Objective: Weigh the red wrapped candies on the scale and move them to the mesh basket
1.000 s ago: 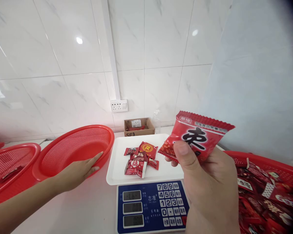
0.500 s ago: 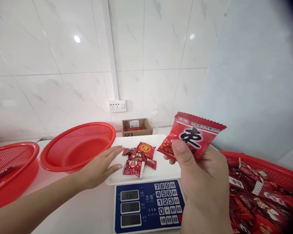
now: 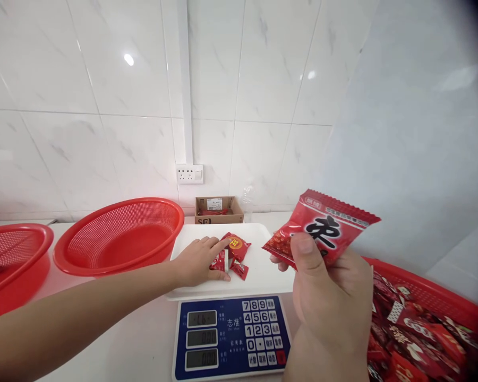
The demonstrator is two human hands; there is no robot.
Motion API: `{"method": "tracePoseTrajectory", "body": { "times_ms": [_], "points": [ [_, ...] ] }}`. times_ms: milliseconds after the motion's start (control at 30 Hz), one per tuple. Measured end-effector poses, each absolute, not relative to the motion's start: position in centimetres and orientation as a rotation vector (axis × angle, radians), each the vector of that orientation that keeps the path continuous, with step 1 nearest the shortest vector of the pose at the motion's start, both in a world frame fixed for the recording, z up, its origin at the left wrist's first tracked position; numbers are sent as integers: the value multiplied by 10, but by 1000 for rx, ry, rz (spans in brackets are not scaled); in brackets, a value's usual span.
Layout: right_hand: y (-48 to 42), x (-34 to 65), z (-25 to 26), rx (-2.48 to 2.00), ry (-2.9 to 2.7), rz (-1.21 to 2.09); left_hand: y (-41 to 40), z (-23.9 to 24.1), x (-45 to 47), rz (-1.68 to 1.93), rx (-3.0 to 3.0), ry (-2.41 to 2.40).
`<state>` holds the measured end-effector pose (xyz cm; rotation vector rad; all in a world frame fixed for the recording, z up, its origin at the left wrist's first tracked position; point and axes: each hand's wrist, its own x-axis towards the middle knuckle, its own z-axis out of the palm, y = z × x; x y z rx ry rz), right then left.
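My right hand (image 3: pixel 330 297) is raised above the scale and pinches a red snack packet (image 3: pixel 322 228) with a large black character, thumb on its front. My left hand (image 3: pixel 197 260) lies on the white scale tray (image 3: pixel 263 276), fingers curled over the small pile of red packets (image 3: pixel 233 254) there. The packets under its fingers are partly hidden. Below the tray is the blue scale panel (image 3: pixel 231 337) with keypad and displays.
A red mesh basket (image 3: pixel 119 236) sits left of the tray, another red basket (image 3: pixel 11 254) at the far left. At my right a red basket (image 3: pixel 418 323) is full of red packets. A cardboard box (image 3: pixel 218 209) and wall socket (image 3: pixel 189 173) are behind.
My left hand left the rim of the red mesh basket and moved right onto the tray, coming down on the pile of packets. My right hand still holds its packet up.
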<state>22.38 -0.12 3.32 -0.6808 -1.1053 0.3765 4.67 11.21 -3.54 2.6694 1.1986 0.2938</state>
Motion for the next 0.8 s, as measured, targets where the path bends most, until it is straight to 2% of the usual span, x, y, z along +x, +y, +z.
{"method": "tracePoseTrajectory", "body": {
  "times_ms": [267,500,667,800],
  "points": [
    [1,225,34,-647,-1134,393,115,-25,45,600,2415,1444],
    [4,227,32,-650,-1160,346,125,6,12,853,2171,1687],
    [3,227,31,-695,-1174,336,137,23,-44,825,2089,1977],
    [4,227,31,-705,-1179,332,147,14,-82,680,2078,2104]
  ]
}}
